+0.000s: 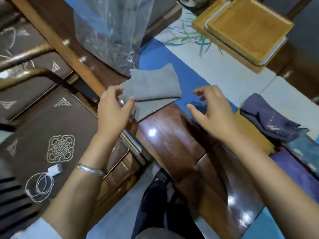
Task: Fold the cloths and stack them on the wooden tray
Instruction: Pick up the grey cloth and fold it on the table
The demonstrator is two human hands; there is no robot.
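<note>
At table edge, left hand (113,107) pinches the folded grey cloth (151,90) while right hand (210,112) hovers spread, empty; folding seems done, so next comes carrying it to the tray (248,30).

A glossy wooden table (174,144) runs across the middle, with a blue runner (165,59) laid along it and a pale mat painted with green leaves (189,40) beside that. A clear plastic bag (110,31) stands on the table at the top. At left, a brown cushion (51,128) with pale stitched motifs lies on a seat, and a white charger (55,170) with its coiled cable (40,187) rests on it. A dark shoe (155,192) shows on the floor below the table edge. A metal pot (191,0) peeks in at the top edge.
</note>
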